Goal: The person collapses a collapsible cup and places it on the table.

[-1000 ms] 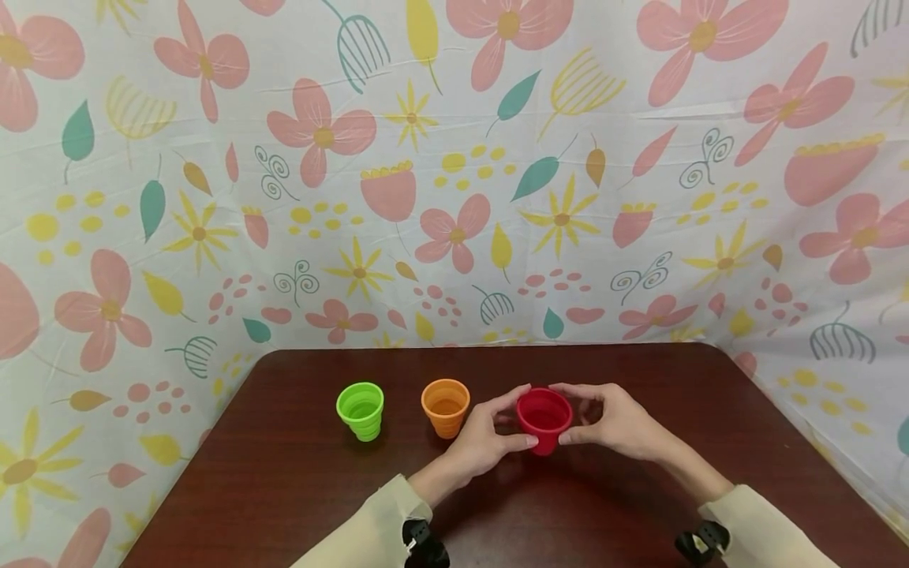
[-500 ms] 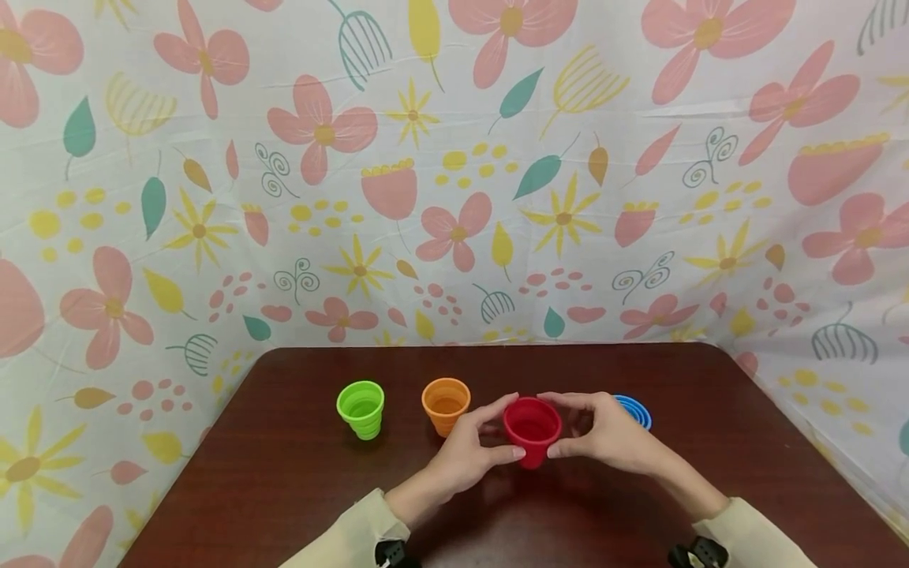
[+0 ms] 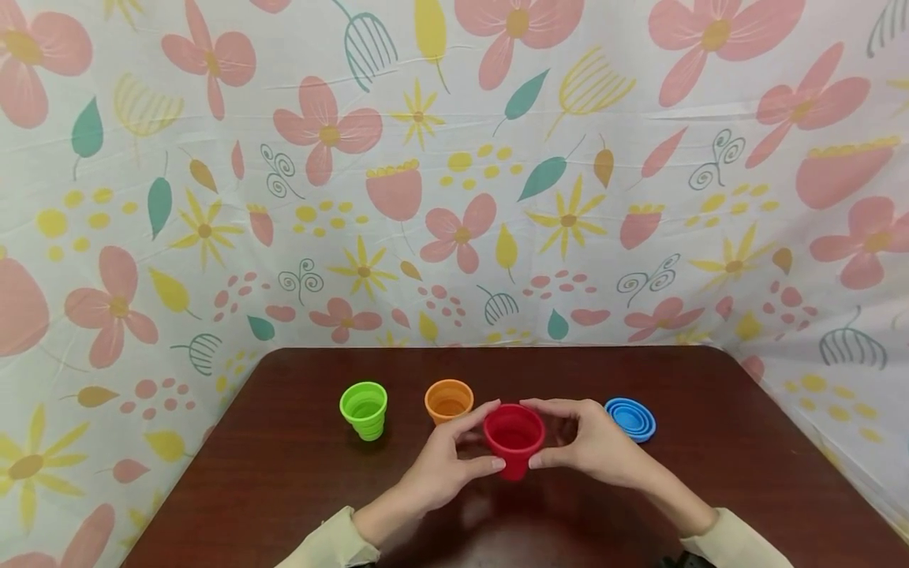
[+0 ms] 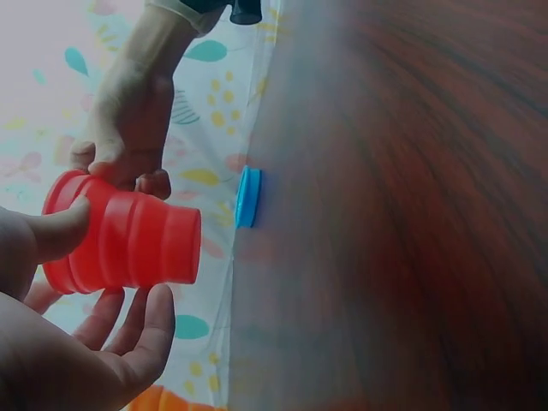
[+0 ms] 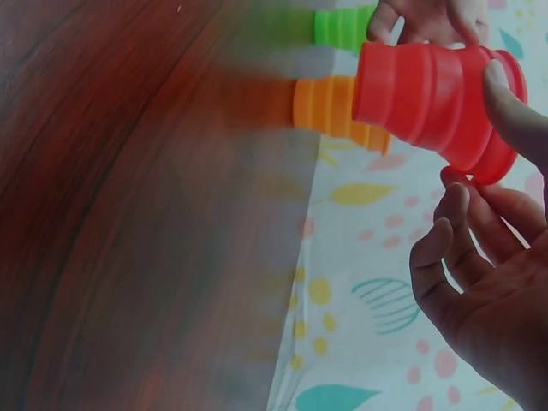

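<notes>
A red collapsible cup [image 3: 514, 434], drawn out to full height with its mouth up, is held between both hands above the table. My left hand [image 3: 443, 465] grips its left side, thumb at the front and fingers toward the back of the rim. On the opposite side my right hand [image 3: 592, 446] pinches the rim in the same way. The left wrist view shows the stepped wall of the red cup [image 4: 128, 231] with its base well off the tabletop. Behind the left hand stands an orange collapsible cup [image 3: 449, 398], its lower part hidden by that hand.
A green collapsible cup [image 3: 364, 410] stands extended at the left. To the right of the right hand a blue collapsible cup [image 3: 630, 419] lies folded flat. The dark wooden table [image 3: 284, 489] ends at a flower-patterned cloth [image 3: 454, 189] behind.
Both hands have brought the red cup left and toward the person. The blue folded cup, hidden at first behind the right hand, now shows fully. The green and orange cups stay put.
</notes>
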Demonstrator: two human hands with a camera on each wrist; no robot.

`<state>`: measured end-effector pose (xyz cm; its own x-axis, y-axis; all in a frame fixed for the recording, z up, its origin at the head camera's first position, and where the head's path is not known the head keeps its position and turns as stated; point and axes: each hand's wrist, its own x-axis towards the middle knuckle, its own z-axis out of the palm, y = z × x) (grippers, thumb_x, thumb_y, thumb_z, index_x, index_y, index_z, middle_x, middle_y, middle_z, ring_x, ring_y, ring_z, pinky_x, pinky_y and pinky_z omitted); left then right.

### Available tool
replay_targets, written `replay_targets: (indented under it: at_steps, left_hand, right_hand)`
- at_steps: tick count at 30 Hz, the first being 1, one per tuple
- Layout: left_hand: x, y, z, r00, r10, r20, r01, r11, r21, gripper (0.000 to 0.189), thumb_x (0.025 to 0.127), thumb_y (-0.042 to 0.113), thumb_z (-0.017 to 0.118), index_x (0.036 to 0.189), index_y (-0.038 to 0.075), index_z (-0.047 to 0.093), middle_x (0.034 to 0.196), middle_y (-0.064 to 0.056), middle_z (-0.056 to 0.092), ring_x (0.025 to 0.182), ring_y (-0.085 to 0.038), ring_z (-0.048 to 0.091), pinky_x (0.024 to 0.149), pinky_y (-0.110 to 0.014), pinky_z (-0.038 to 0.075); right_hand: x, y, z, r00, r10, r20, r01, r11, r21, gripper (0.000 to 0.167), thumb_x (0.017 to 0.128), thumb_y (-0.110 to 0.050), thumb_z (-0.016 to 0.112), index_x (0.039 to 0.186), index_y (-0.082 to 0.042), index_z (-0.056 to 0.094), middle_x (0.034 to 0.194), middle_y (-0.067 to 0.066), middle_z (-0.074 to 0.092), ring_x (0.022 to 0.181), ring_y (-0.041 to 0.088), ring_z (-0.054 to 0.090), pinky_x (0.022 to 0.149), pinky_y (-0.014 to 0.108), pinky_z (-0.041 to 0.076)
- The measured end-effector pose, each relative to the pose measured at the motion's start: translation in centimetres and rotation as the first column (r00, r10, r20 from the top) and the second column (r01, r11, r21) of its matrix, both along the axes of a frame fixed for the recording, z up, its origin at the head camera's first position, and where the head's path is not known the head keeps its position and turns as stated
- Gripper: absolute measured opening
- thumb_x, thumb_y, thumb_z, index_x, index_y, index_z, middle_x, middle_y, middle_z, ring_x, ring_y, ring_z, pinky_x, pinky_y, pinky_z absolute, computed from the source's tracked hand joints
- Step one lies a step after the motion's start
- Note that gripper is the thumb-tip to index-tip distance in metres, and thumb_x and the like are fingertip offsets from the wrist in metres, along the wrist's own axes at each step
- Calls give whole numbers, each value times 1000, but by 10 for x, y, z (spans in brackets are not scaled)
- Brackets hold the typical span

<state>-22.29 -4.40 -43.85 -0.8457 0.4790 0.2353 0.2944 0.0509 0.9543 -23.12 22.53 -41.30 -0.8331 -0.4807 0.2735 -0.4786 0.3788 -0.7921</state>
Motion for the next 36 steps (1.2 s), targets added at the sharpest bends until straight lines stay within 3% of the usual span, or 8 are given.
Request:
replay_targets:
  at_steps: [4, 9, 14, 23, 29, 36]
  left_hand:
    - [2, -7, 3, 999, -13, -45, 12, 1000, -12, 69, 93, 6, 81, 156, 19, 54, 138, -6, 65, 116, -25, 66, 97, -39, 58]
    - [3, -15, 4, 993, -14, -116, 11, 1000, -29, 69, 93, 8, 81, 156, 19, 54, 134, -10, 63, 113, -22, 68, 92, -35, 60]
    - [4, -21, 7, 984, 2, -176, -12, 998, -57, 72, 92, 10, 83, 156, 24, 54, 133, -3, 63, 109, -19, 70, 89, -34, 60]
    - [4, -25, 7, 974, 56, -218, -68, 996, -48, 73, 90, 11, 86, 155, 27, 56, 133, 2, 63, 104, -18, 71, 87, -36, 60]
    - [6, -28, 8, 968, 49, -247, -48, 999, 8, 68, 90, 12, 85, 152, 23, 59, 138, -1, 64, 109, -27, 72, 94, -45, 59]
    - [7, -30, 7, 965, 59, -255, -50, 998, 43, 60, 91, 12, 84, 147, 20, 64, 141, -2, 65, 117, -26, 69, 95, -39, 59]
  right_hand:
    - [2, -6, 2, 1000, -4, -15, 4, 1000, -7, 67, 80, -23, 94, 141, -14, 68, 110, -1, 76, 72, 23, 63, 59, 32, 58]
    - [3, -12, 3, 1000, -7, -22, 7, 1000, -14, 68, 81, -23, 93, 142, -12, 67, 102, -1, 75, 72, 22, 63, 58, 33, 58]
    - [4, -16, 3, 1000, -7, -18, 7, 1000, -26, 68, 81, -23, 93, 143, -11, 67, 97, 0, 74, 72, 23, 63, 58, 33, 58]
    - [6, -20, 6, 1000, 17, -11, -17, 999, -31, 64, 83, -21, 92, 141, -12, 68, 93, -1, 74, 71, 22, 62, 56, 33, 57]
    - [8, -24, 10, 999, 21, 30, -20, 999, -33, 63, 85, -22, 90, 142, -10, 67, 97, -1, 75, 73, 25, 63, 59, 34, 58]
    - [10, -28, 9, 995, 32, 90, -27, 998, -65, 60, 88, -22, 87, 143, -8, 66, 103, 1, 76, 78, 27, 65, 62, 36, 60]
